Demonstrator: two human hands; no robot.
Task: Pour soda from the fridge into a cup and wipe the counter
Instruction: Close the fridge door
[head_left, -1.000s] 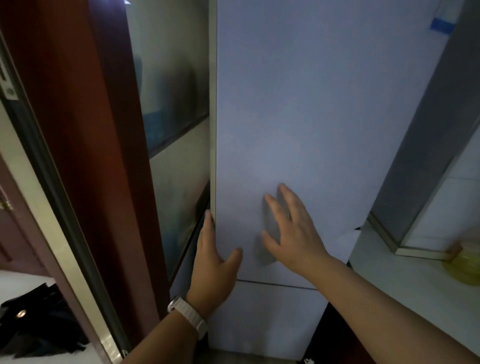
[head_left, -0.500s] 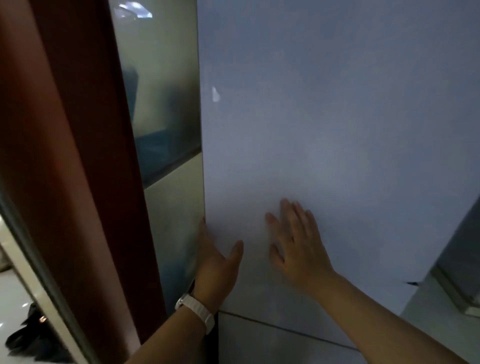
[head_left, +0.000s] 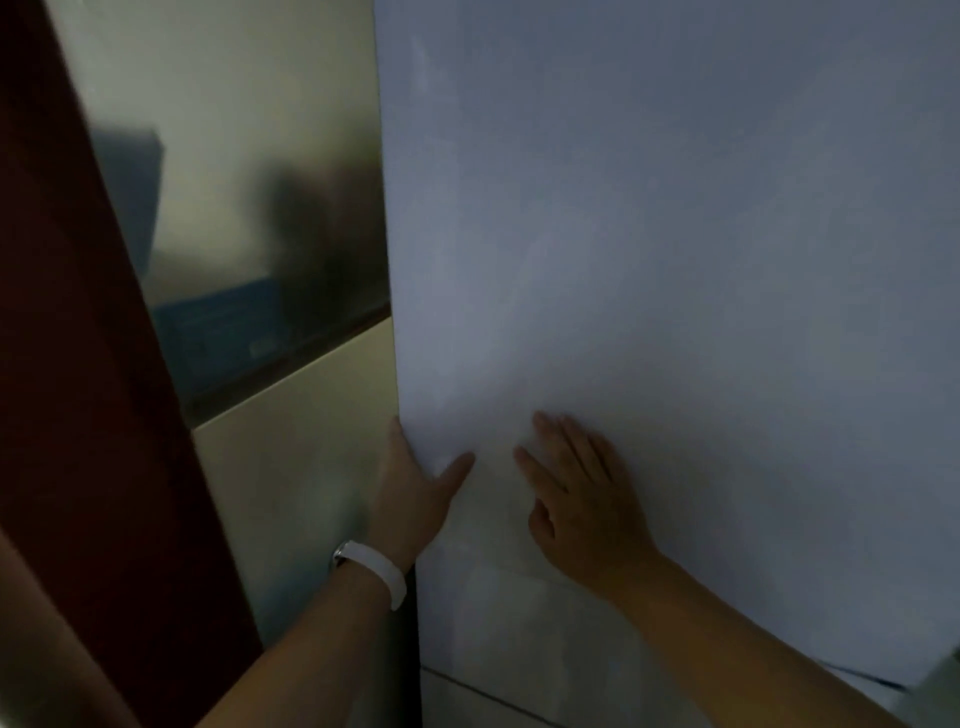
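Two-handed at the fridge door: clasping its edge in the left grip, likely to pull, steadying with the flat-fingered right grip.

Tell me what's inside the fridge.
Nothing inside shows: the white fridge door covers it all, so its contents are hidden. The left hand grips the door's left edge, fingers behind it; the right hand lies flat on its front.
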